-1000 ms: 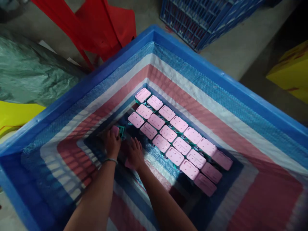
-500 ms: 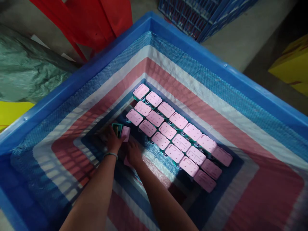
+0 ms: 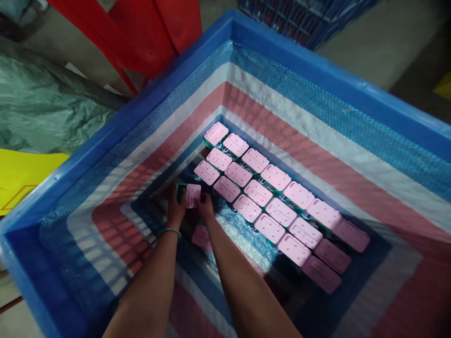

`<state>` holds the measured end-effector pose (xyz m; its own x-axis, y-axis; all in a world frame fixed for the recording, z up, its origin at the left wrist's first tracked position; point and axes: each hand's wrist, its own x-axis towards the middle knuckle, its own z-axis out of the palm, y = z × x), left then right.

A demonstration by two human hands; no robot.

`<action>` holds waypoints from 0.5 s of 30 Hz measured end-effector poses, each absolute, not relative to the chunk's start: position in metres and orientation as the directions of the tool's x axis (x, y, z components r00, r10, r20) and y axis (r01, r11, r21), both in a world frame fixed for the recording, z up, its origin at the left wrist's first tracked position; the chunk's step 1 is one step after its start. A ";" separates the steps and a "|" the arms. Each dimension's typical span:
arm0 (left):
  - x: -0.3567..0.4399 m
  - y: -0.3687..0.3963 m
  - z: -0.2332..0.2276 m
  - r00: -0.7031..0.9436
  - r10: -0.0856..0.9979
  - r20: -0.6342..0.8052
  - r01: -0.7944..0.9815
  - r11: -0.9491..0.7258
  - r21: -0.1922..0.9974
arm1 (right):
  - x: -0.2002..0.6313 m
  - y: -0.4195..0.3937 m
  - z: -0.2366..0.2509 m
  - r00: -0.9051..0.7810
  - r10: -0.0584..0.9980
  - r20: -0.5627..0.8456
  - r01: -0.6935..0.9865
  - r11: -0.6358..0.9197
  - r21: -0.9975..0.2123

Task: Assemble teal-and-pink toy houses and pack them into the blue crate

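Both my arms reach deep into a big blue crate [image 3: 105, 136] lined with a striped red, white and blue woven sheet [image 3: 268, 117]. My left hand [image 3: 175, 210] and my right hand [image 3: 205, 206] together hold one pink-topped green block [image 3: 192, 195] at the crate's bottom, just left of the rows. Several like pink blocks [image 3: 275, 211] lie in three neat diagonal rows on the floor of the crate. Another loose pink block [image 3: 201, 236] lies under my right forearm. A thin bracelet [image 3: 169, 231] circles my left wrist.
Red plastic furniture [image 3: 141, 33] stands beyond the crate's far left corner. A green tarp [image 3: 42, 108] and a yellow sheet [image 3: 21, 173] lie to the left. A dark blue lattice crate [image 3: 299, 19] sits on the concrete floor at the top.
My right hand has left the loose pink block and come up to the block in my left hand, which has turned pink face up and shifted right towards the rows.
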<state>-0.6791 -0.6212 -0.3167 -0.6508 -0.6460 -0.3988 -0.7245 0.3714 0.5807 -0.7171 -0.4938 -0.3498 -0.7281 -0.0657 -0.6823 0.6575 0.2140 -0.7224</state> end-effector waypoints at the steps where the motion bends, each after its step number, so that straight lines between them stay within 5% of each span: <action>1: -0.678 -0.622 -0.318 -0.637 -0.657 -0.403 -0.730 0.345 0.590 | -0.717 -0.494 -0.347 -0.728 -0.059 -0.683 0.656 0.226 -0.720; 15: -0.675 -0.632 -0.324 -0.498 -0.663 -0.559 -0.761 0.024 0.648 | -0.714 -0.515 -0.296 -0.796 -0.069 -0.601 0.465 0.565 -0.681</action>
<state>-0.6754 -0.6318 -0.3242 -0.4975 -0.6635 -0.5588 -0.7609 0.0244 0.6484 -0.7137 -0.5154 -0.2957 -0.7962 -0.0694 -0.6011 0.4650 0.5653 -0.6813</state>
